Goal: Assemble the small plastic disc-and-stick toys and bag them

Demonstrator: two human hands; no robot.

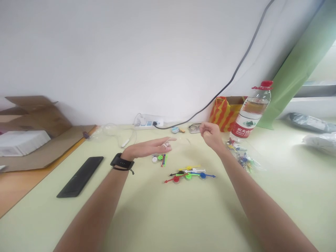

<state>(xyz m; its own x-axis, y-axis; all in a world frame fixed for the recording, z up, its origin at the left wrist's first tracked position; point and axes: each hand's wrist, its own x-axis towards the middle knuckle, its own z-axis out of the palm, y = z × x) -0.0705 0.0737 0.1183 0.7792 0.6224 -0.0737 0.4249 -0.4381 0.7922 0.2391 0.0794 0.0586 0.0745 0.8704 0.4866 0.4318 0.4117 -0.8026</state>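
My left hand [147,149] is held out above the table with its fingers stretched to the right. Its fingertips pinch a small clear plastic wrapper [166,145]. A black watch [121,162] is on that wrist. My right hand [210,135] hovers a little farther right with its fingers curled into a fist; I cannot make out anything in it. Below the hands lie colourful plastic arrows and discs [190,172] and a smaller pile of the same pieces [160,159] on the pale green table [157,217].
A water bottle [252,111] with a red cap stands right of my right hand, beside a clear bag of coloured pieces [244,158]. A black phone [81,176] lies at the left. A power strip [148,122], glasses [194,127], a striped bag [222,113] and cardboard [39,112] line the wall.
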